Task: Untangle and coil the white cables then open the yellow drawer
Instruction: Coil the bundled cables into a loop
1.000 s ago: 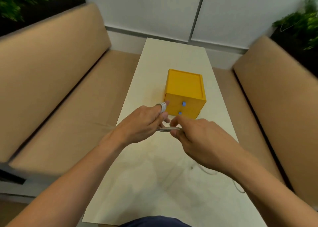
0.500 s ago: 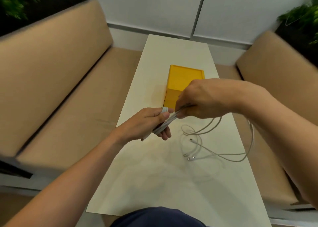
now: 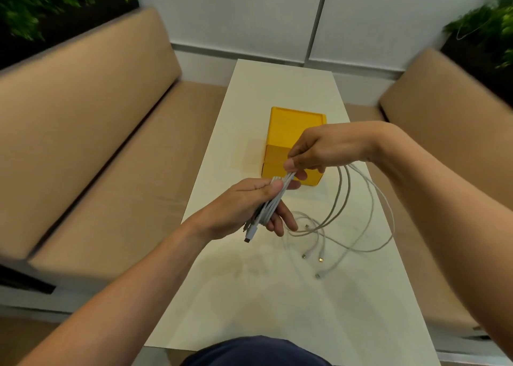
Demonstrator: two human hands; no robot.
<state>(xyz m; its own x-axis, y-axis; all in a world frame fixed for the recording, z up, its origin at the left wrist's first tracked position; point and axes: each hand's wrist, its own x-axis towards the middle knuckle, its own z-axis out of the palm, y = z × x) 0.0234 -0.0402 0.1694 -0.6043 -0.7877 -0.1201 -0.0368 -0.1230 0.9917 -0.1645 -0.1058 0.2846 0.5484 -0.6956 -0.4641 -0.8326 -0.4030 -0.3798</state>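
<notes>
a: gripping bunched white cables (image 3: 273, 203) in left hand (image 3: 244, 207), pinching strands just above with right hand (image 3: 319, 149); leaving loose ends on table (image 3: 249, 296), near yellow drawer (image 3: 294, 127), seemingly closed.
b: advise feeding even loops into left grip; watch plugs for snags.

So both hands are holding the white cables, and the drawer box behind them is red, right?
No, the drawer box is yellow, not red, as the head view shows. The left hand and right hand do both hold the white cables.
</notes>
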